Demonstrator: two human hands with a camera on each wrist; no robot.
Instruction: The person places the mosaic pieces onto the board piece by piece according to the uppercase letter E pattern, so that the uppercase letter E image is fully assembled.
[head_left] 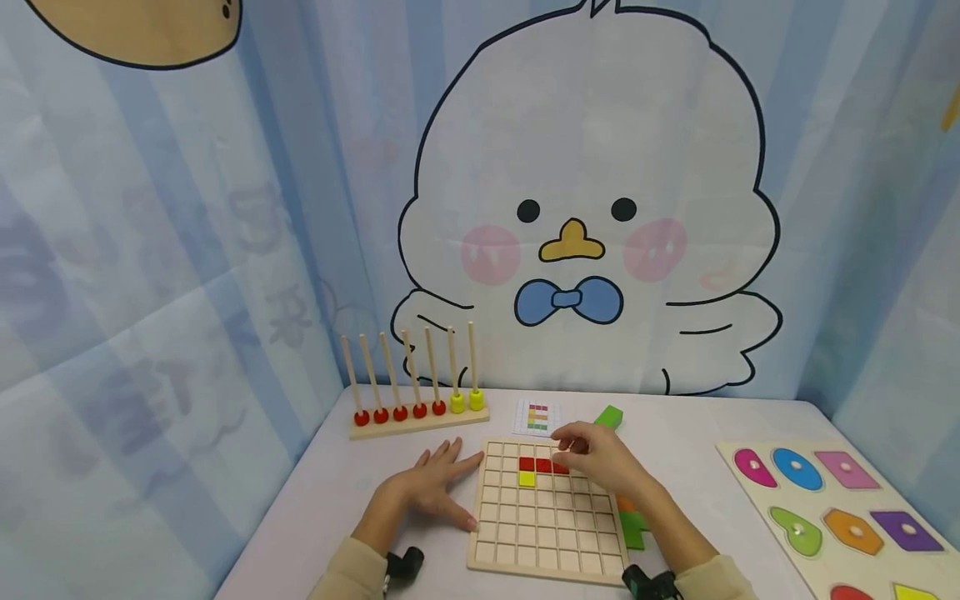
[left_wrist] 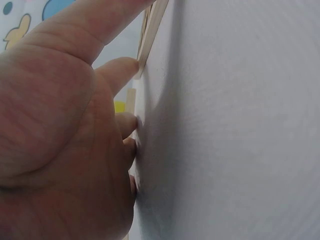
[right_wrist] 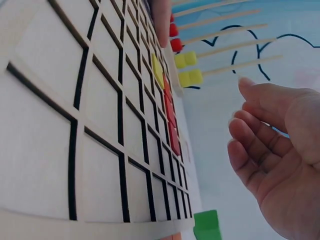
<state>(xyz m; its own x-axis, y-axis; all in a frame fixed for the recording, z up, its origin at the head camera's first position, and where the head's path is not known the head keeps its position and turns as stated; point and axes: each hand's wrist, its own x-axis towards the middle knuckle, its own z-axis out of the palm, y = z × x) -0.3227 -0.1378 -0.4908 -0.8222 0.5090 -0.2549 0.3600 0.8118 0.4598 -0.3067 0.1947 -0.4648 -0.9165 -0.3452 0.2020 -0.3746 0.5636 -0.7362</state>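
Note:
A wooden grid board (head_left: 547, 533) lies on the table. In its upper part sit a row of red squares (head_left: 543, 466) and, just below their left end, one yellow square (head_left: 527, 479). My left hand (head_left: 429, 485) is spread flat beside the board, thumb and index fingertips at its left edge. Over the board's top right part hovers my right hand (head_left: 600, 457), close to the red row. The right wrist view shows that hand (right_wrist: 275, 135) with loosely bent fingers and nothing visible between them.
Behind the board lies a small colour pattern card (head_left: 537, 417). A bead rack (head_left: 420, 427) with upright rods stands at the back left. Green pieces (head_left: 633, 529) and an orange one (head_left: 625, 504) lie along the board's right side. Further right is a shape puzzle board (head_left: 813, 517).

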